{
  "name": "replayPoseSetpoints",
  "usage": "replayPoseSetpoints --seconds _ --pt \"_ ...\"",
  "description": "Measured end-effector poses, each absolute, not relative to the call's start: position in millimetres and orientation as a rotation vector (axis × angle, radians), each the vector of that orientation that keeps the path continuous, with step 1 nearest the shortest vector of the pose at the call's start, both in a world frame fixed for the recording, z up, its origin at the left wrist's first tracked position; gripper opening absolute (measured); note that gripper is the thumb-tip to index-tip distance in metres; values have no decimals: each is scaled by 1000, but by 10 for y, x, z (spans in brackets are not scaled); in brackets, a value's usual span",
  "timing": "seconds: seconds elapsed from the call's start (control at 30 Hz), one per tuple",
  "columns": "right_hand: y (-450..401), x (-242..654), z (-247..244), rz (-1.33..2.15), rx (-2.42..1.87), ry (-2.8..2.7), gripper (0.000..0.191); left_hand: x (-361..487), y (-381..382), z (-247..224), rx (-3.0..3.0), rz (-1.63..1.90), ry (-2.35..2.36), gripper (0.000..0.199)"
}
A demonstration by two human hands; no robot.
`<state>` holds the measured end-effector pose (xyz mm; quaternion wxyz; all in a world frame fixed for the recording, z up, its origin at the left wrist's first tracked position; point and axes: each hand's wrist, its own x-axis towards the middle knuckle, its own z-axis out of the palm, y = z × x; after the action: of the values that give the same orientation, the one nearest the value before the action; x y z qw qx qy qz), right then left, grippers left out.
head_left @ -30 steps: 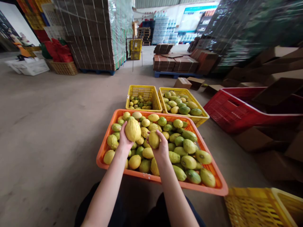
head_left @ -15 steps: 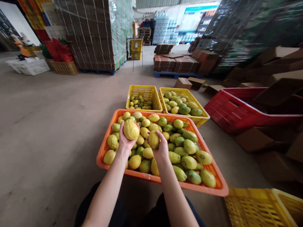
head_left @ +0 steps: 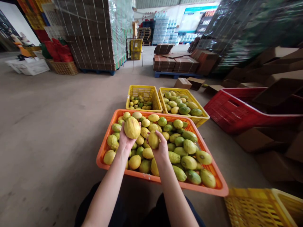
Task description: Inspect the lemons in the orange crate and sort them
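A large ribbed yellow papaya (head_left: 132, 127) rests in my left hand (head_left: 126, 143), whose palm and fingers cup it from below and behind. My right hand (head_left: 162, 149) grips a smaller yellow-green papaya (head_left: 153, 140), thumb over its top right side. Both hands hover above the middle of a wide orange crate (head_left: 151, 178), with a narrow gap between the two fruits. Under them lie many loose papayas (head_left: 189, 162), yellower toward the left and greener toward the right. My fingers on the far side of each fruit are mostly hidden.
Behind the orange crate stand a yellow crate (head_left: 144, 88) with small papayas and another yellow crate (head_left: 200, 119) with bigger ones. A red crate (head_left: 227, 115) and cardboard boxes (head_left: 255, 140) crowd the right. At the lower right is a yellow crate (head_left: 251, 203).
My left hand has turned its papaya a little and raised it slightly, so a different side faces me. My right hand and its papaya have hardly moved.
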<state>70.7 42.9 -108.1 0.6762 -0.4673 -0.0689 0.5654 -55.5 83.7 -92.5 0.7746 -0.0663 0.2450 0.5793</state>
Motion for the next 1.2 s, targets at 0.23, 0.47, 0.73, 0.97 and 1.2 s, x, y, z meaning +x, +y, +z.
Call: replayPoseSetpoints --seconds 0.23,0.47,0.73,0.97,1.2 --pt "426 723 -1122 1286 -1028 -150 19 -557 792 -926 -209 1182 577 38" --pt "430 732 -1178 1279 -1038 -162 27 -517 797 -899 -53 1207 721 26" --pt "479 754 -1229 1282 -1057 -167 26 -463 768 -858 131 1216 723 15" --pt "468 733 -1211 1263 -1041 -120 25 -438 730 -942 412 1184 734 26" --pt "515 759 -1353 1151 -1051 -247 26 -376 669 -976 544 1151 738 44"
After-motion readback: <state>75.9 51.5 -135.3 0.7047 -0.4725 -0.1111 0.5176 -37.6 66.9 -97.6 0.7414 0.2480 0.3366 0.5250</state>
